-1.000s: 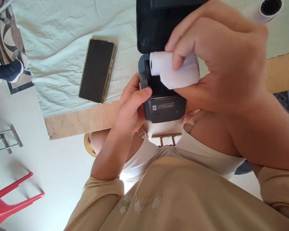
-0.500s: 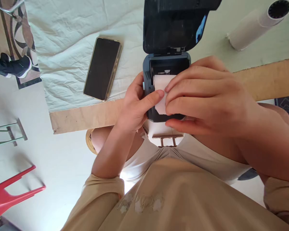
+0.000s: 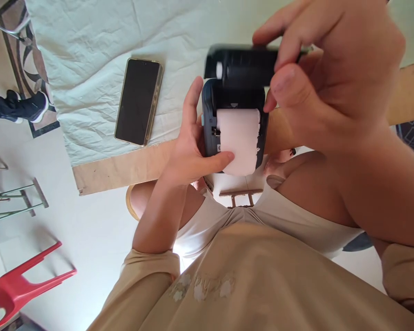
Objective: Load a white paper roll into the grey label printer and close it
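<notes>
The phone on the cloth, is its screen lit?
No, the phone lies on the white cloth with a dark screen, apart from both hands.

1. Smartphone point(image 3: 138, 101): lies flat, dark screen up, on the cloth, near its front edge.
2. Cloth point(image 3: 96, 55): pale, creased, covers most of the tabletop.
3. Tabletop point(image 3: 124, 168): bare wooden strip exposed along the near edge.
4. Red plastic chair point(image 3: 24, 285): stands on the light floor, lower left.
5. Metal frame legs point(image 3: 14, 202): stand on the floor at the left edge.
6. Dark shoe point(image 3: 20, 105): rests on a patterned floor section, upper left.
</notes>
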`<state>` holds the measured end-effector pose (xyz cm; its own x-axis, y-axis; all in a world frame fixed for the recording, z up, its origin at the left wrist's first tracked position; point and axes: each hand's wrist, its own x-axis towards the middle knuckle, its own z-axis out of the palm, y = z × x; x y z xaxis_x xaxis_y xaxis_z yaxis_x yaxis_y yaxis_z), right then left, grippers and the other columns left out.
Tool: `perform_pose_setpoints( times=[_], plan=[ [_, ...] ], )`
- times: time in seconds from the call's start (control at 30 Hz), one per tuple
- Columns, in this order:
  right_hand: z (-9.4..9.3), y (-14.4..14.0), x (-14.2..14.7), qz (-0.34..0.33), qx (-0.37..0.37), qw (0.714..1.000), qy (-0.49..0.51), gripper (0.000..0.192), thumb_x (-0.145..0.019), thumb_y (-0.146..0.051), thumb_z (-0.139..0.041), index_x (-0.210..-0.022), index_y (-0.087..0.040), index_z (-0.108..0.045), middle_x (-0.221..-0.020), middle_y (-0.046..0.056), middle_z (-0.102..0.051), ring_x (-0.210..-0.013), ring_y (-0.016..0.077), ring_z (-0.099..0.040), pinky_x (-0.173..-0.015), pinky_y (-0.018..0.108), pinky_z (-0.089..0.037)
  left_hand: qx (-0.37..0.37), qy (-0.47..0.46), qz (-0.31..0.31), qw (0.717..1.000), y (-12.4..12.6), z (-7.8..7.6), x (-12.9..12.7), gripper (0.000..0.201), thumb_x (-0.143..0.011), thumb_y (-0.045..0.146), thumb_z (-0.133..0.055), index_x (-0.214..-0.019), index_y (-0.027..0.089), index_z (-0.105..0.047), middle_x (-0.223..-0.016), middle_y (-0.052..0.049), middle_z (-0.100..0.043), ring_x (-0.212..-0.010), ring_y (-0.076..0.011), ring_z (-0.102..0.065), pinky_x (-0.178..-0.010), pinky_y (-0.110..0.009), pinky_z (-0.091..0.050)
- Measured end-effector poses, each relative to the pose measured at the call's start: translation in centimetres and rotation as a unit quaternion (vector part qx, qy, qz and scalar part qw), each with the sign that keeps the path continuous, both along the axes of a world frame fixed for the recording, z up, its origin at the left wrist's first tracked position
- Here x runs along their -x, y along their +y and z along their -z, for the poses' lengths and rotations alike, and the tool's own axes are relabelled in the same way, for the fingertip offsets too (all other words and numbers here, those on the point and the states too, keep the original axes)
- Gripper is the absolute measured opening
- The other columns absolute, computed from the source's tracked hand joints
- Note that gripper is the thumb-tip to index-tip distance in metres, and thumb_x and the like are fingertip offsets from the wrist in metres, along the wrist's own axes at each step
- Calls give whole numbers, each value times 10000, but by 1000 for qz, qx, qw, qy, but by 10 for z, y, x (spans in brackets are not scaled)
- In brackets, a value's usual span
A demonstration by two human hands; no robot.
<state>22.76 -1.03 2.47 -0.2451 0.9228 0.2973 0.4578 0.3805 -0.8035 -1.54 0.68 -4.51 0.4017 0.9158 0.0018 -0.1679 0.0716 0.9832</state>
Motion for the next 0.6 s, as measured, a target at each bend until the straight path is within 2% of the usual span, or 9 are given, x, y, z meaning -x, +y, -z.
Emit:
perform_pose_setpoints(
  times=[0.03,0.1,0.2,0.27,0.33,0.4,0.5,0.57,0.6],
  plan=[
    [0,-2,1,18,-51,998,-23,303,-1143,-536,-475,-1151,-279,-635,-1254,60,-656,-1460,285,-636,-1027,446,-629,6,-5,7,1000,-1,-1,0,1417,-501,479,-1086,-1691,358,-326,-1530,-106,-670,-1278,-347,-770,-931,-386,-664],
    [0,-1,0,22,-123,990,-68,195,-1097,-416,-563,-1133,-247,-656,-1227,69,-693,-1329,278,-707,-972,445,-651,16,-16,18,1000,-5,-6,1,1279,-604,425,-1054,-1685,341,-375,-1523,-103,-675,-1229,-313,-784,-930,-368,-662],
    [3,5,-3,-44,-161,981,-102,254,-1046,-388,-661,-1250,-238,-680,-1379,90,-713,-1312,247,-714,-1053,453,-666,11,-59,54,997,-10,-13,4,996,-782,288,-944,-1649,360,-460,-1438,-52,-714,-1093,-227,-792,-864,-310,-654],
    [3,7,-4,-73,-163,977,-114,262,-1054,-441,-679,-1237,-255,-699,-1472,83,-685,-1317,219,-719,-1072,433,-670,7,-81,70,994,-11,-14,5,954,-819,234,-905,-1648,394,-460,-1470,-27,-698,-1092,-208,-787,-858,-299,-658],
    [3,8,-2,-64,-121,984,-113,270,-1064,-466,-669,-1255,-277,-701,-1514,61,-663,-1372,216,-703,-1058,415,-673,2,-88,85,992,-10,-13,5,991,-814,216,-912,-1658,430,-439,-1549,-12,-659,-1218,-230,-778,-923,-318,-670],
    [5,8,-1,-54,-59,993,-89,410,-1019,-490,-724,-1370,-286,-662,-1505,56,-660,-1418,238,-668,-959,374,-673,-7,-98,86,991,-10,-12,4,1015,-789,252,-944,-1656,440,-450,-1613,-7,-630,-1390,-275,-727,-1031,-359,-668],
    [15,11,1,-70,52,996,-21,784,-903,-589,-848,-1548,-272,-536,-1391,75,-681,-1173,219,-710,-743,308,-609,1,-117,43,992,-10,-10,0,952,-755,356,-987,-1600,387,-551,-1659,-27,-632,-1542,-335,-625,-1182,-397,-617],
    [25,15,3,-84,88,992,17,845,-886,-678,-839,-1551,-275,-510,-1271,55,-698,-986,174,-689,-736,310,-588,31,-122,10,992,-8,-9,-1,966,-693,396,-1042,-1550,354,-600,-1576,-43,-706,-1496,-356,-641,-1166,-382,-612],
    [29,17,3,-91,92,991,31,843,-892,-719,-814,-1539,-274,-509,-1232,46,-704,-958,164,-678,-761,315,-589,43,-123,4,991,-7,-8,-1,1001,-641,400,-1076,-1527,347,-612,-1507,-42,-746,-1446,-359,-664,-1115,-365,-624]
  ],
)
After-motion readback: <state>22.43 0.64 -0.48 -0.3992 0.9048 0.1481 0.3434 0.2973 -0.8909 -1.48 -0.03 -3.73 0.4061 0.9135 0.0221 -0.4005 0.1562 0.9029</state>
